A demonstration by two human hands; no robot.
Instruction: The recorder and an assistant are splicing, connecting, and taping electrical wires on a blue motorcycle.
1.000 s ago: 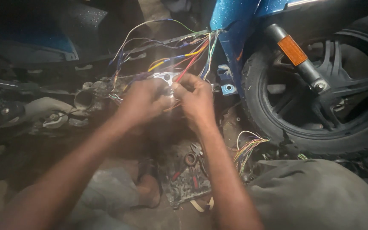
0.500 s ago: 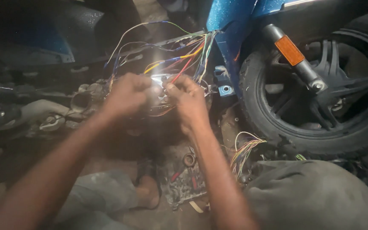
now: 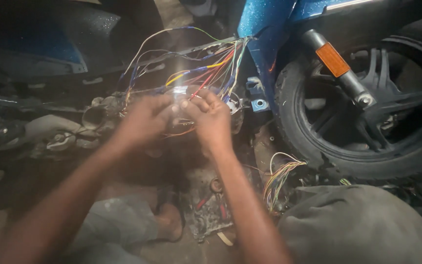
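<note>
while both arms reach forward from the bottom of the view, i have my left hand (image 3: 145, 120) and my right hand (image 3: 211, 120) brought close together in front of the bundle of coloured wires (image 3: 206, 73). the fingertips of the two hands meet around a small bright part (image 3: 178, 100) at the lower end of those wires; the glare and blur there keep me from telling what the part is. the left hand's fingers are curled in on it, the right hand's fingers are pinched together at the same spot, so both hands are closed on that part.

the wires fan up and to the right from my hands toward the blue body panel (image 3: 264, 29) of a scooter. just right of the panel stands the black front wheel (image 3: 367, 112), with an orange reflector (image 3: 332, 59) on the fork in front of it. a second, loose tuft of wires (image 3: 279, 181) lies on the floor below the wheel, well apart from my hands. a sandalled foot (image 3: 169, 220) and a dirty tray of small parts (image 3: 211, 210) lie on the floor beneath my forearms.
</note>
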